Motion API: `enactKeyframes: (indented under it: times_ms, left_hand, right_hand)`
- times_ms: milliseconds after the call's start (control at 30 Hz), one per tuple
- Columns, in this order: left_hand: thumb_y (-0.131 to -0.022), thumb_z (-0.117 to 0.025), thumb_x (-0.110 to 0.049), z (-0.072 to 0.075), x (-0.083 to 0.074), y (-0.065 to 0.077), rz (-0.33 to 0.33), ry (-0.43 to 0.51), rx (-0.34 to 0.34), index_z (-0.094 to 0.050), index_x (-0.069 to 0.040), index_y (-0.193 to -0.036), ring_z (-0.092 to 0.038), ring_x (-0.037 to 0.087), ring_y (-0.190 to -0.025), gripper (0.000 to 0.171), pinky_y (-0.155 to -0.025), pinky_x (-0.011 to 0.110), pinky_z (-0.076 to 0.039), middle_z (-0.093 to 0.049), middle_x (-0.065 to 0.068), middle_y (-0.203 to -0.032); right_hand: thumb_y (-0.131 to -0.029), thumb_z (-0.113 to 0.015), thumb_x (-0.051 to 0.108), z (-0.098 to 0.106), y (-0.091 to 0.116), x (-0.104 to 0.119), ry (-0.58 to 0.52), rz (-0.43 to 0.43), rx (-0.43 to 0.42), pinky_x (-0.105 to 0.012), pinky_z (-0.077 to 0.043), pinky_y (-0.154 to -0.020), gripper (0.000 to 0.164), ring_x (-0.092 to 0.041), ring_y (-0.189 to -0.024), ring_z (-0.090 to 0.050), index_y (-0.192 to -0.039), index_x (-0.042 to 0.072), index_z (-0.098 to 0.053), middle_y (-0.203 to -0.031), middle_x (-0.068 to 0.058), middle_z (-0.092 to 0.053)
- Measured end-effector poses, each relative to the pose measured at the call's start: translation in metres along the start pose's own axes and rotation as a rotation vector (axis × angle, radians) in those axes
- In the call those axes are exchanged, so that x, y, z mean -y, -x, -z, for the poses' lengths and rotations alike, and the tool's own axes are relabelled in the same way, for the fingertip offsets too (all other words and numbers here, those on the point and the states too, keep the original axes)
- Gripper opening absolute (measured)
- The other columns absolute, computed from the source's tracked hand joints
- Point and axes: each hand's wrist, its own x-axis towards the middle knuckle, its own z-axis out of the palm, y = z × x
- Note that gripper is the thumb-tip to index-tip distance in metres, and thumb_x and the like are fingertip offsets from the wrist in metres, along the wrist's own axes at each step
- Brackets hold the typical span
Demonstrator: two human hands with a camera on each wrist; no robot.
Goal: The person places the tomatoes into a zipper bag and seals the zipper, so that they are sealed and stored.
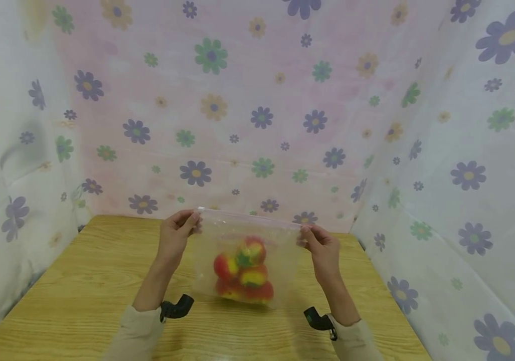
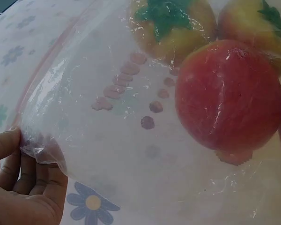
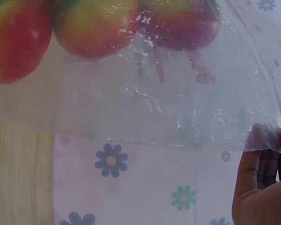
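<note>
A clear plastic zip bag (image 1: 284,260) hangs upright over the table, its top edge stretched between both hands. Several round red-and-yellow fruits (image 1: 241,273) with green leafy tops lie piled in its lower part, blurred by the film in the head view. My left hand (image 1: 176,238) pinches the bag's top left corner between thumb and fingers, beside a small whitish slider. At the opposite top corner, my right hand (image 1: 325,250) pinches the film. The left wrist view shows a red fruit (image 2: 229,96) close up behind the plastic, with reddish printed marks on the bag.
The wooden table (image 1: 90,281) spreads beneath the bag. Flower-patterned cloth (image 1: 234,90) rises behind it and along both sides. A black camera mount (image 1: 178,307) sits on the left wrist, another mount (image 1: 318,319) on the right.
</note>
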Motion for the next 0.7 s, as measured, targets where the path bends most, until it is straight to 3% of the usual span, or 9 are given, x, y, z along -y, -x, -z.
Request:
enactKeyframes:
  times_ms: [167,400,700]
  left_hand:
    - [-0.1,-0.063,-0.003,-0.002,0.007,0.002,-0.031,0.021,-0.04,-0.072,-0.009,-0.092,-0.064,0.007,-0.07,0.013,-0.068,0.02,-0.059,-0.07,-0.005,-0.078]
    - [-0.1,-0.063,-0.004,-0.004,0.009,0.003,-0.045,0.013,-0.037,-0.069,0.002,-0.101,-0.065,0.008,-0.073,0.008,-0.07,0.02,-0.059,-0.071,-0.005,-0.081]
    - [-0.103,-0.061,-0.01,-0.003,0.009,0.0,-0.084,-0.023,-0.054,-0.067,0.004,-0.105,-0.065,0.008,-0.076,0.015,-0.069,0.021,-0.058,-0.071,-0.006,-0.084]
  right_hand:
    - [-0.099,-0.067,0.008,-0.002,-0.005,-0.008,-0.025,-0.041,-0.013,-0.026,-0.062,-0.072,0.012,-0.01,-0.073,-0.067,-0.091,0.006,-0.075,-0.077,0.002,-0.068]
    - [-0.1,-0.066,0.009,-0.002,-0.007,-0.016,-0.056,-0.088,-0.036,-0.025,-0.061,-0.071,0.014,-0.01,-0.074,-0.065,-0.091,0.013,-0.075,-0.08,0.003,-0.068]
    - [-0.101,-0.065,0.012,-0.005,-0.007,-0.021,-0.045,-0.121,-0.059,-0.025,-0.061,-0.072,0.016,-0.01,-0.072,-0.064,-0.089,0.017,-0.074,-0.08,0.004,-0.067]
